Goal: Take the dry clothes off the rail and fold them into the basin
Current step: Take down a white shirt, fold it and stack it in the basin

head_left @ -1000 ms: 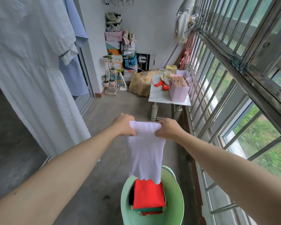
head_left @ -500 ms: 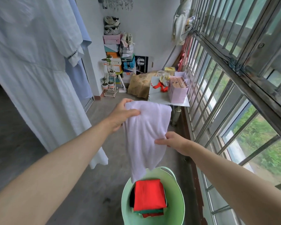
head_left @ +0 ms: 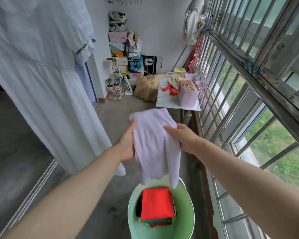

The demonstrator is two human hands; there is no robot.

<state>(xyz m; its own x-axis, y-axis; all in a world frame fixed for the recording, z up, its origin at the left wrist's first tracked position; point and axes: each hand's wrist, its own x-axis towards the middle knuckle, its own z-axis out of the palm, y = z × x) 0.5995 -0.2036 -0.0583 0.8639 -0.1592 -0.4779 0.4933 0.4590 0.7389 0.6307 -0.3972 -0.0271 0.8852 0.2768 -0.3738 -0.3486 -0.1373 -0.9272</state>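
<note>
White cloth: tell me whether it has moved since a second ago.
Yes. The white cloth has moved up: its top now nearly reaches the small table's front edge, where before it hung clearly below it.

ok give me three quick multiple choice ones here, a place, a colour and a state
1. Where is the green basin? A on a chair B on the floor under the white cloth C on a shelf
2. What colour is the top folded garment in the basin? A blue B yellow C red
3. The white cloth is: A held by both hands B held by one hand C lying in the basin
1 B, it stands below the cloth's hanging end. 2 C, red tops the stack. 3 A, left hand and right hand each grip a side.
</note>
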